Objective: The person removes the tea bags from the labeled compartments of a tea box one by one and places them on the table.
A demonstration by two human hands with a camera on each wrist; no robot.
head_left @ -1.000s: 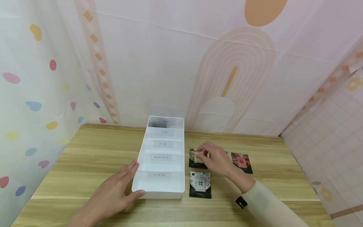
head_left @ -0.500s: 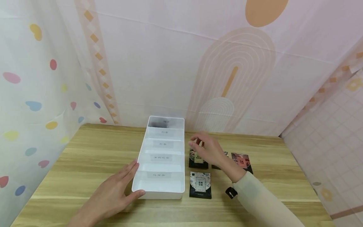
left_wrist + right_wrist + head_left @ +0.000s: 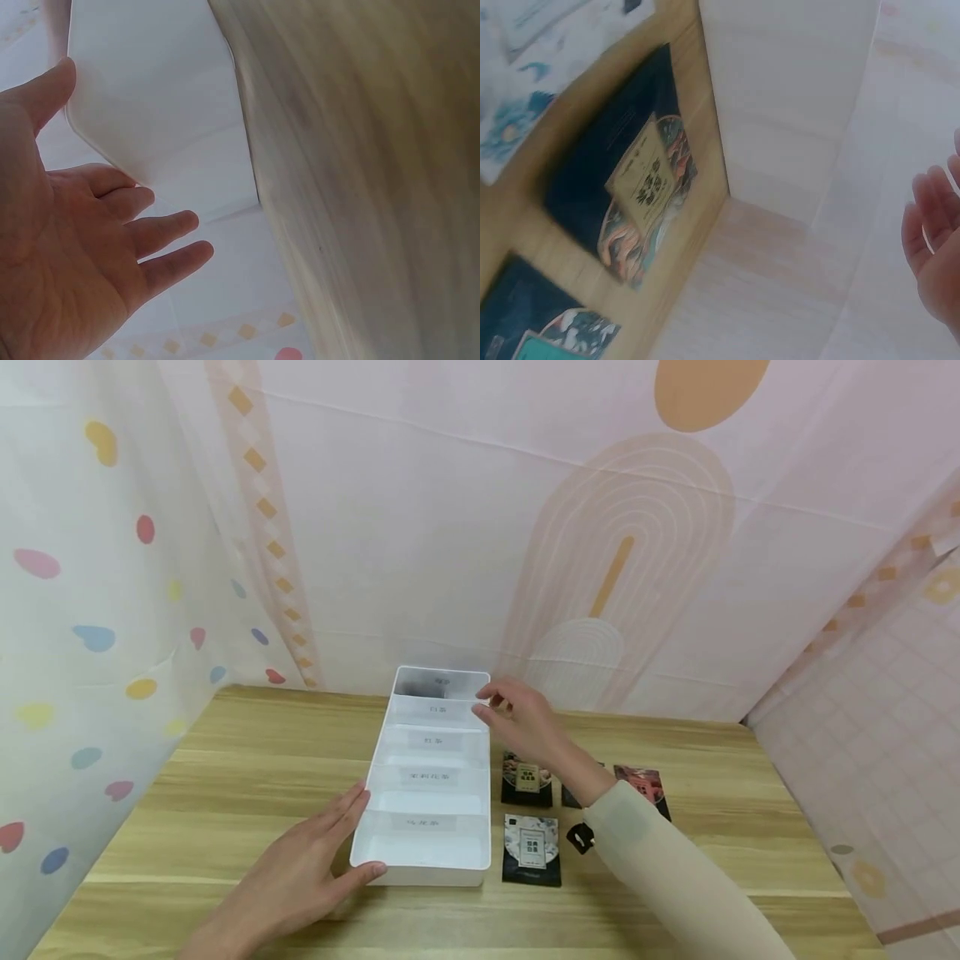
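Note:
A long white box [image 3: 420,876] with several labelled compartments stands on the table. My left hand [image 3: 303,856] rests against its near left corner, thumb at the front rim and fingers along the side. In the left wrist view, the fingers [image 3: 169,234] spread below the box's wall [image 3: 157,97]. Above the box's right rim, by the far compartments, my right hand [image 3: 521,720] hovers with loosely bent fingers and nothing visible in them. Just below it lies a dark sachet with a yellow label [image 3: 527,781], also in the right wrist view.
Nearer lies a sachet with a white floral front [image 3: 532,850]. A sachet with a red label [image 3: 647,787] is at the right; the right forearm partly hides another sachet [image 3: 573,792]. Inside the farthest compartment shows a dark patch [image 3: 423,689]. A patterned curtain [image 3: 405,527] hangs behind the table.
My right hand has moved from over the yellow-labelled sachet, left and away, to the box's right rim, uncovering that sachet. My left hand has stayed at the box's corner.

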